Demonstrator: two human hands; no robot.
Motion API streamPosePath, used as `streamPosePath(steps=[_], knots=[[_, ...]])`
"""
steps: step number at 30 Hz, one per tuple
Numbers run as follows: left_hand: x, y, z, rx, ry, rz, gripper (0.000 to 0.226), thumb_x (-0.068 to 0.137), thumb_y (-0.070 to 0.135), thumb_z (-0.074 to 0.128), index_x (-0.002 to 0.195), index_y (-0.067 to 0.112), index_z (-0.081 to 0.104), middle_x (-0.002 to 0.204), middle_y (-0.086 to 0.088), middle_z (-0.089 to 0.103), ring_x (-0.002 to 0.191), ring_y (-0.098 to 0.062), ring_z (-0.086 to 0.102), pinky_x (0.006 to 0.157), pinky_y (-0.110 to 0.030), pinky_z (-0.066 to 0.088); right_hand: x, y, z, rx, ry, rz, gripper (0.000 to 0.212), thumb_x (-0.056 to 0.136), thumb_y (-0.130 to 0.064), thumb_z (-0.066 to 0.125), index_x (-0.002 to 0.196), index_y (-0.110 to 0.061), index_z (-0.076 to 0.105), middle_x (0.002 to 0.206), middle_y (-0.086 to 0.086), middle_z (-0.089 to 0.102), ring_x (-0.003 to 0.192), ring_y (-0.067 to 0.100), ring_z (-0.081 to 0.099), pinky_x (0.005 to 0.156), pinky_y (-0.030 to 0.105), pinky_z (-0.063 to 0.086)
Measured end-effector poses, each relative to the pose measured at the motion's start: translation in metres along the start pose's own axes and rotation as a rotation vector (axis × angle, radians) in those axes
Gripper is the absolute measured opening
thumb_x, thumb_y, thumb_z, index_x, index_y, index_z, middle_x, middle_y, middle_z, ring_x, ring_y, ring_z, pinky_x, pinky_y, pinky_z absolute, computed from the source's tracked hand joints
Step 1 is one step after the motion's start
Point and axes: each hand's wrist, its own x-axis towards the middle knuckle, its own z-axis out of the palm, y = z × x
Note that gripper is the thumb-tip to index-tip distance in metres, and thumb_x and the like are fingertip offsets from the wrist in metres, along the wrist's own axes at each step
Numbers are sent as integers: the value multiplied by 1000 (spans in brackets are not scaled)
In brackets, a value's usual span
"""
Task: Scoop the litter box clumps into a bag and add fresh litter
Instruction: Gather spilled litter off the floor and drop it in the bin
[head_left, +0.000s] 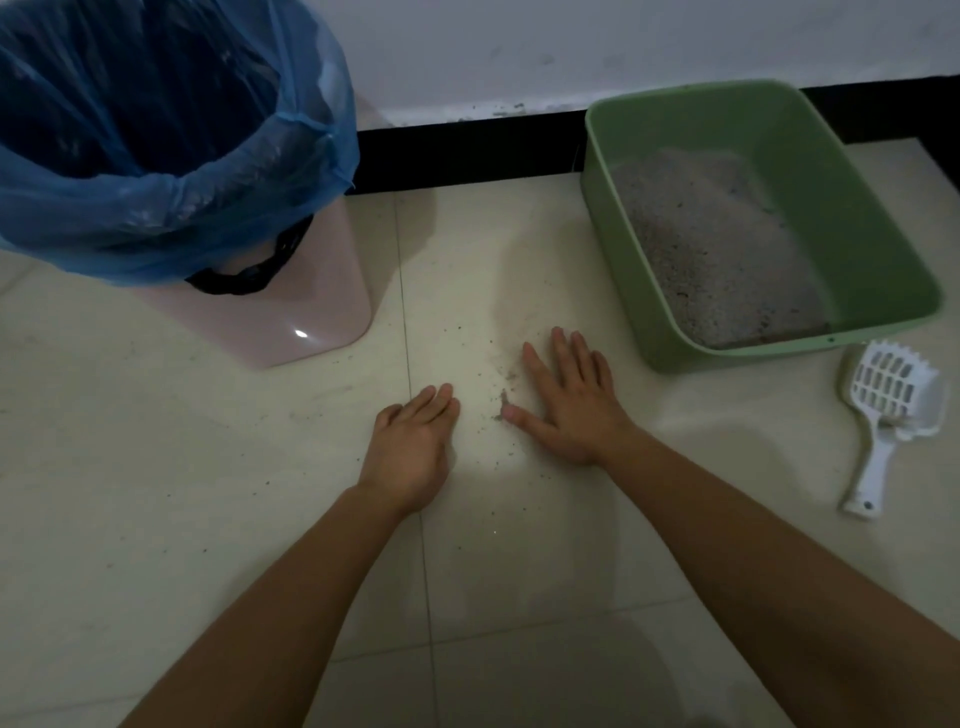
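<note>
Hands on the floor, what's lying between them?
Head view shows spilled litter grains on the tile between the left hand and right hand.

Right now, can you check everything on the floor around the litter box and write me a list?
Surface: pale tiled floor, dusty.
Job's things: green litter box holding grey litter; white scoop lying beside it; pink bin lined with blue bag.
Clutter: spilled litter grains between the hands.
Grippers: left hand and right hand rest on the floor, holding nothing.
Cables: nothing seen.
Surroundings: white wall, black skirting.
</note>
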Motion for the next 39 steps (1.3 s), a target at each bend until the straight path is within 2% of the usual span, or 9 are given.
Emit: streamPosePath(steps=[4,8,12,15,18,25,29,34,39], knots=[[2,-3,2,-21,21,2,71,83,27,19,152,21,34,162,3,21,150,-15,18,112,-36,20,3,3,-1,-87,-73,-170,84,84,-85,12,153,-45,-14,161,5,-30,147,27,-31,120,51,-13],[3,-6,2,-24,33,11,84,76,36,2,152,23,36,162,5,23,149,-14,20,111,-35,21,-10,6,11,-102,0,-273,75,90,-80,16,153,-49,-9,163,2,-26,148,26,-28,121,50,-12],[2,-5,2,-36,41,12,85,75,35,1,151,23,36,161,6,24,149,-13,21,110,-34,21,-12,2,8,-56,98,-282,66,94,-71,22,153,-42,26,164,9,12,150,32,8,120,51,11],[3,-5,2,-52,42,-7,70,84,27,17,151,23,37,161,6,24,149,-13,21,110,-34,20,-7,-4,9,43,221,-294,52,96,-58,39,134,-30,60,133,12,52,121,35,46,98,47,42],[2,-3,2,-58,33,-20,70,83,26,21,152,23,35,161,7,23,149,-12,19,111,-34,18,-1,-6,17,207,377,-316,36,95,-45,54,111,-23,77,105,9,62,91,30,56,78,33,46],[2,-1,2,-87,52,-31,70,83,27,21,151,24,36,161,8,23,149,-11,19,112,-33,16,5,-21,25,340,433,-294,9,79,-12,79,88,-11,80,83,8,67,73,28,65,67,32,57],[3,1,7,-101,131,-39,60,88,31,29,144,20,49,157,2,36,145,-17,31,110,-38,24,6,-22,26,210,340,-364,28,69,9,80,92,-6,76,84,15,66,75,32,65,69,31,56],[14,16,25,-148,335,-70,39,88,34,54,112,10,72,123,-17,63,108,-39,57,85,-44,46,-3,-12,11,254,296,-157,17,95,-4,58,109,-3,69,105,18,63,97,33,60,86,36,47],[22,49,44,-345,483,-127,44,90,40,48,107,9,74,94,-9,55,84,-29,51,72,-37,46,-28,30,12,453,478,186,17,98,-15,58,103,-3,70,98,18,65,93,35,61,83,34,43]])
